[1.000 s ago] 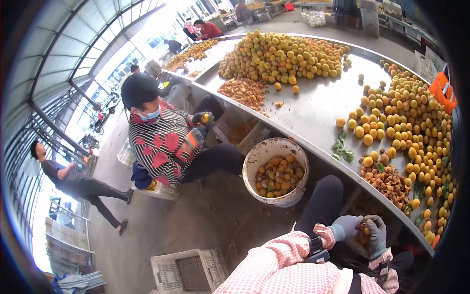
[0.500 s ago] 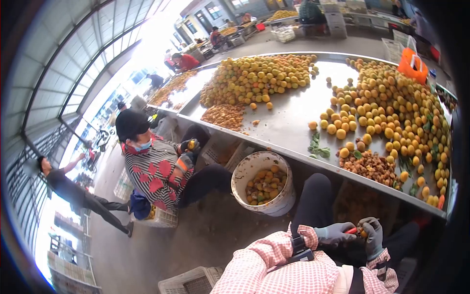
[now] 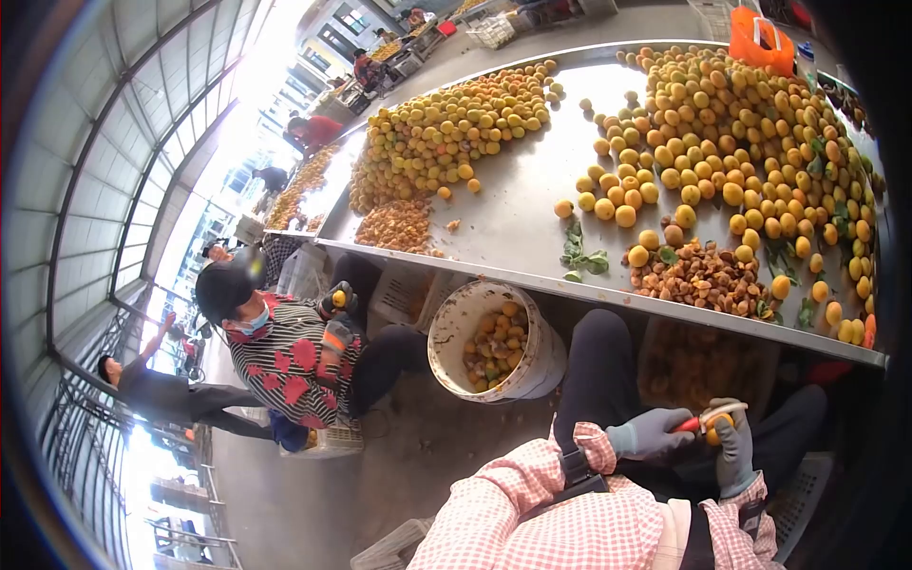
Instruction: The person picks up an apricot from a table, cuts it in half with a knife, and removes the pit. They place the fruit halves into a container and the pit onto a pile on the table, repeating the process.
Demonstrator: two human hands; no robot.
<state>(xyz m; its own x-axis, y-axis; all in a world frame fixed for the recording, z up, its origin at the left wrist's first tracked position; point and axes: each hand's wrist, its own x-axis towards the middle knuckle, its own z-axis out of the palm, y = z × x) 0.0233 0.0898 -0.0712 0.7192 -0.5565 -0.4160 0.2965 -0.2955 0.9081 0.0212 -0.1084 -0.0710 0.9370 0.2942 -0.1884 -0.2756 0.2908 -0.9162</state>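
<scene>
My left hand (image 3: 651,434), in a grey glove, is closed round a red-handled tool (image 3: 686,425). The tool's tip meets an orange-yellow fruit (image 3: 713,430), which my gloved right hand (image 3: 734,454) grips with bent fingers. A pale curved strip (image 3: 724,410) lies across the top of the fruit; I cannot tell whether it belongs to the tool. Both hands are over my lap, below the metal table's front edge (image 3: 608,296). On the table, near that edge, lies a heap of small brown-orange pieces (image 3: 698,277).
A white bucket (image 3: 545,366) with fruit stands left of my knee. Whole fruits (image 3: 708,157) and another pile (image 3: 437,133) cover parts of the table. A co-worker (image 3: 294,356) sits at the left holding a fruit. An orange bag (image 3: 760,43) is at the back right.
The view has shifted, so the table sits higher and further left. The fruit in my right hand shows more clearly, with the pale strip now above it. Both hands keep their grips.
</scene>
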